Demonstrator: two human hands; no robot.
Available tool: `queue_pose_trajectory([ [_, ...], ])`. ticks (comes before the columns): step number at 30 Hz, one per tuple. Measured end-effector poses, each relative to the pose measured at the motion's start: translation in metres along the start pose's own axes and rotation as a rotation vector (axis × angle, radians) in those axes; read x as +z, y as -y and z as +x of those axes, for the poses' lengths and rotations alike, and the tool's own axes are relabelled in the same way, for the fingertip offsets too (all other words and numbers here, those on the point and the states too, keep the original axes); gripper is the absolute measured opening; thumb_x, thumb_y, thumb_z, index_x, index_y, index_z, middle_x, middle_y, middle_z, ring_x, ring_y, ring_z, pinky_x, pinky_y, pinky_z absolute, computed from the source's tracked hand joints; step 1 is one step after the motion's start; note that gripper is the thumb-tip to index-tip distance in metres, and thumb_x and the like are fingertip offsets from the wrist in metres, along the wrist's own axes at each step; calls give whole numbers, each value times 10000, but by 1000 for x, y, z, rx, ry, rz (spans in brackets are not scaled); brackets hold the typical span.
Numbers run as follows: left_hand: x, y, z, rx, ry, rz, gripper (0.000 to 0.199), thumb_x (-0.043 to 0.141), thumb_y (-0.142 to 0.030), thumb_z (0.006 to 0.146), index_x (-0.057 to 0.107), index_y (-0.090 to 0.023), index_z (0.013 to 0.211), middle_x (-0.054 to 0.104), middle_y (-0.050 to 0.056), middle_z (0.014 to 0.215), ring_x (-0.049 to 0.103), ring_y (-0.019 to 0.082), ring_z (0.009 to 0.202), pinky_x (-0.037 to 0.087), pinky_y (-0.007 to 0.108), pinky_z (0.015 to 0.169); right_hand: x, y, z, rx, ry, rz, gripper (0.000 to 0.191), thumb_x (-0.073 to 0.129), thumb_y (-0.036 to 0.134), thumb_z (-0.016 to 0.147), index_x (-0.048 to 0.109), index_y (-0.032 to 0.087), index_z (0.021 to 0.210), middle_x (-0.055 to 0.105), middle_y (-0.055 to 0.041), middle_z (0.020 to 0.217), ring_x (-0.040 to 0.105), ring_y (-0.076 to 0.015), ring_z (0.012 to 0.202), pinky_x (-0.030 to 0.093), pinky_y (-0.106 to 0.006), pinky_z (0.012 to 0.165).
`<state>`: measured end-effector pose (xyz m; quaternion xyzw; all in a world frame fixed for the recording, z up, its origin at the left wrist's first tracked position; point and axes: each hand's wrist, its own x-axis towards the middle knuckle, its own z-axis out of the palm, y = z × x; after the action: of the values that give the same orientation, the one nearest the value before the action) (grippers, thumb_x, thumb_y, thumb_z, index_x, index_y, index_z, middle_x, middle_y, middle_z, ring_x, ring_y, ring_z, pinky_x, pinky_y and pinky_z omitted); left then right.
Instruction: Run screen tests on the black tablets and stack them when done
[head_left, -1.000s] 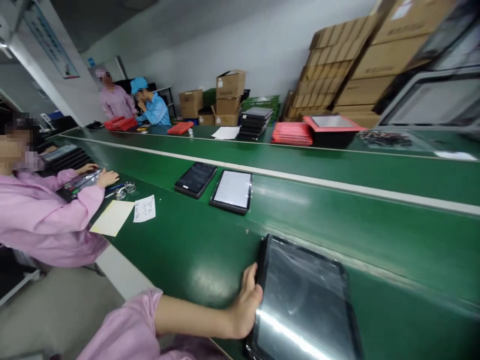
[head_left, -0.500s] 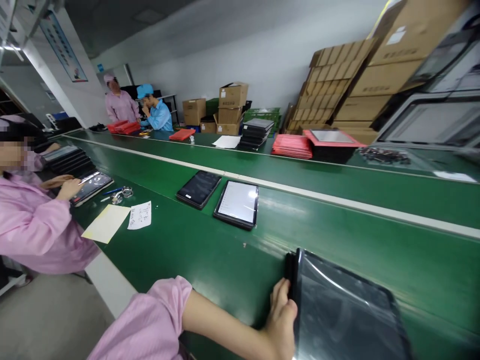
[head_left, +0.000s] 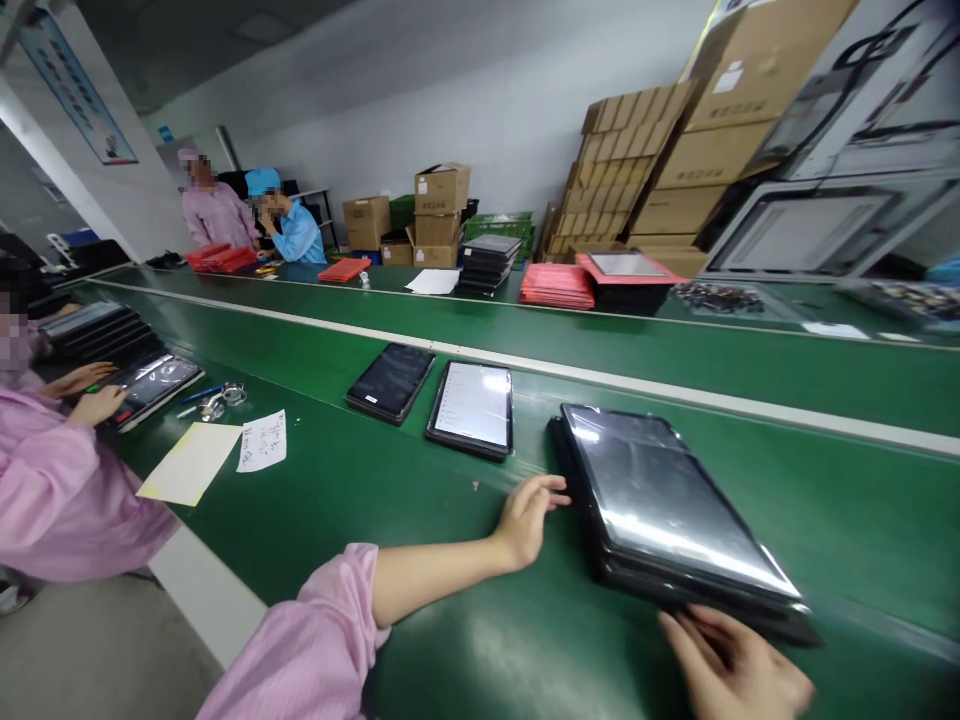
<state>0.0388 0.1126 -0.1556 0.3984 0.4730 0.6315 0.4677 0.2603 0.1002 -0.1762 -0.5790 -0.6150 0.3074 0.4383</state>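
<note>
A small stack of dark tablets (head_left: 667, 490) with glossy film-covered tops lies on the green bench at the right. Just left of its side edge is my left hand (head_left: 527, 520), its fingers apart and nothing held. My right hand (head_left: 739, 665) is at the stack's near edge, fingers curled, the fingertips partly hidden below the edge; whether it grips the stack is unclear. Farther left lie a tablet with a lit white screen (head_left: 472, 405) and a dark-screened tablet (head_left: 391, 382), side by side.
At the left, a co-worker's hands touch another tablet (head_left: 161, 388). A yellow sheet (head_left: 191, 463) and a handwritten note (head_left: 262, 441) lie nearby. A pale rail (head_left: 600, 376) runs along the bench. Beyond it stand red stacks (head_left: 556, 286) and dark stacks (head_left: 489, 264).
The tablet stack has moved away from me and now lies on the bench. My left hand has come off its side, and my right hand has come into view at the near edge.
</note>
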Motion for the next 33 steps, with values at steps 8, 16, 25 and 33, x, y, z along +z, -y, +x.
queue_pose_trajectory([
  [8,-64,-25,14,132,-218,65,440,518,-571,941,677,-164,996,703,108,980,657,221,866,497,364,873,38,22,24,-292,-6,-386,457,426,729,836,426,272,825,448,-90,837,474,-333,823,460,-497,751],
  [16,-94,-47,37,84,-731,7,168,483,-295,933,570,-205,1044,615,64,1106,598,181,1040,459,292,901,65,44,101,-161,4,-211,438,536,618,822,316,291,632,382,21,595,373,-184,611,338,-344,642],
  [25,-211,-121,76,-314,-963,-314,345,402,-439,1008,583,-186,1157,571,106,1217,576,269,1144,491,479,952,140,103,22,439,491,933,510,877,324,642,585,236,1051,653,-59,1103,680,-227,1016,534,-394,932],
  [33,-212,-113,74,-337,-765,-564,354,264,-455,1002,518,-218,1069,494,67,1117,558,175,1006,535,305,795,171,125,83,934,363,1511,342,671,277,873,462,224,1138,596,-78,1050,720,-181,894,608,-259,596],
])
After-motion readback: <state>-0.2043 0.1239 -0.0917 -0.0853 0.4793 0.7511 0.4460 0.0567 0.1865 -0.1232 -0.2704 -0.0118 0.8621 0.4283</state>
